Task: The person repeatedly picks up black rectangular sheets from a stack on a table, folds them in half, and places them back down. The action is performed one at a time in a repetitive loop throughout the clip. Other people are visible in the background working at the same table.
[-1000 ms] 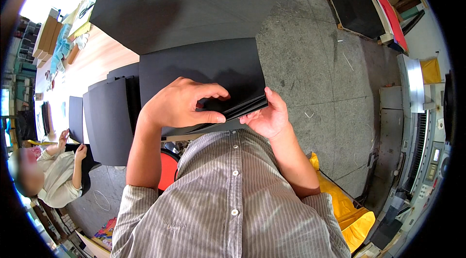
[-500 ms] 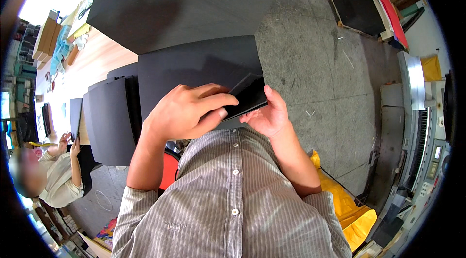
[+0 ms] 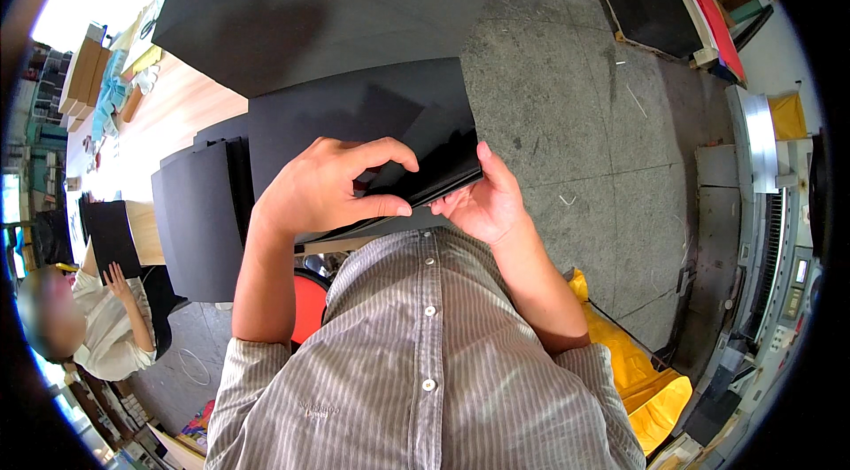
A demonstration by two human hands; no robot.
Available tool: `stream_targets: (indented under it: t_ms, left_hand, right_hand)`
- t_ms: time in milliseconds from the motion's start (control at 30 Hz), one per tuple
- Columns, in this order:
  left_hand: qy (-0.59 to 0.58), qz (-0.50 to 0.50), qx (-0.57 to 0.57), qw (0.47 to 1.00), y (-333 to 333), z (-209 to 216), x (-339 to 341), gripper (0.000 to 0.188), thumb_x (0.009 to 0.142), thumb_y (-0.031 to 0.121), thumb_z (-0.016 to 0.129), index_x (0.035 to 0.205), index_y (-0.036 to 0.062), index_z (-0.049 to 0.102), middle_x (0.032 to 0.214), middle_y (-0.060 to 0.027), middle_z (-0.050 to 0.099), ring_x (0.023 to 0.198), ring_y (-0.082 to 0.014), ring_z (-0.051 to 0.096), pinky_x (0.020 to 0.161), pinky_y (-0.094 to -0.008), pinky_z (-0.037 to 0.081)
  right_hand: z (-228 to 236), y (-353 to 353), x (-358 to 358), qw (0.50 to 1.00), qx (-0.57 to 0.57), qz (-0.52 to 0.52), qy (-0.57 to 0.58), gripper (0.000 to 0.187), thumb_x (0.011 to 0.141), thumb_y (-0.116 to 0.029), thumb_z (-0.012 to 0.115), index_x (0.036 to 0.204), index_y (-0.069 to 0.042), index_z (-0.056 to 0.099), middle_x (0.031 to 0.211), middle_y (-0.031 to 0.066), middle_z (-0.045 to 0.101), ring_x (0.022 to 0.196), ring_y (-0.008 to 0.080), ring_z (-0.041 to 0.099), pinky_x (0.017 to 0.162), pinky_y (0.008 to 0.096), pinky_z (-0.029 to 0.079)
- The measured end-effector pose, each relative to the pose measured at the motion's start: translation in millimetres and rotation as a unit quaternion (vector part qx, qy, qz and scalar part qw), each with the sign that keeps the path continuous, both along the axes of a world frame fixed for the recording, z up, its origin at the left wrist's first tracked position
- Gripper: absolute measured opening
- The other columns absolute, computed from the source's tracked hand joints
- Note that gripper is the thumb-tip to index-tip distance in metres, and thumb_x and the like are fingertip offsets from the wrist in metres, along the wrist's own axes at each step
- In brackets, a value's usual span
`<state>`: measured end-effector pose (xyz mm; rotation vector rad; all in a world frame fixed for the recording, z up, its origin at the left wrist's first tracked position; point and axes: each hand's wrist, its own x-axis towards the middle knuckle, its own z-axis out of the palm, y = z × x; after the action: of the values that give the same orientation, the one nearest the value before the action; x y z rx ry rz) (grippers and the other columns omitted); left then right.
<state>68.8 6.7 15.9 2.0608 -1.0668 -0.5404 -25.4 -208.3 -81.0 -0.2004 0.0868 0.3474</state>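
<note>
A thin stack of glossy black sheets [image 3: 443, 154] lies in front of me, its near edge tilted up. My right hand [image 3: 487, 202] grips the right near corner, thumb on the edge and the other fingers underneath. Over the left part of these sheets, my left hand [image 3: 314, 187] has its thumb and index finger spread wide apart, and black surface shows in the gap. Its remaining fingers are partly hidden. Beneath and beyond lies larger matte black sheet material [image 3: 301, 120].
A big black board surface [image 3: 345, 10] stretches across the far side. To the left stand bent black sheets [image 3: 199, 213] beside a pale wooden table [image 3: 199, 85]. A co-worker [image 3: 115, 319] sits at left, handling a black panel [image 3: 112, 235]. Yellow sacking [image 3: 642, 395] lies at lower right.
My left hand's thumb and index finger have spread apart and shifted slightly left. The glossy sheets now lie flatter and show more surface. The co-worker's black panel has turned broadside.
</note>
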Motion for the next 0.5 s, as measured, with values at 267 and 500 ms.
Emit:
stream_targets:
  t_ms: [267, 500]
  left_hand:
    - [0.005, 0.002, 0.007, 1.0, -1.6, 2.0, -0.4, 0.043, 0.072, 0.027, 0.087, 0.104, 0.006, 0.067, 0.097, -0.0034, 0.073, 0.076, -0.0216, 0.071, 0.061, -0.0314, 0.058]
    - [0.002, -0.004, -0.005, 1.0, -2.5, 2.2, -0.4, 0.04, 0.074, 0.025, 0.086, 0.103, 0.006, 0.067, 0.095, -0.0035, 0.072, 0.073, -0.0215, 0.071, 0.061, -0.031, 0.057]
  right_hand:
    - [-1.5, 0.6, -1.3, 0.999, -0.033, -0.011, 0.019, 0.044, 0.097, -0.047, 0.055, 0.108, -0.007, 0.067, 0.093, 0.014, 0.072, 0.077, 0.029, 0.068, 0.068, 0.0448, 0.056]
    - [-4.3, -0.4, -1.3, 1.0, -0.02, -0.01, 0.013, 0.044, 0.096, -0.047, 0.056, 0.108, -0.006, 0.067, 0.092, 0.0145, 0.072, 0.075, 0.0292, 0.068, 0.068, 0.0454, 0.056]
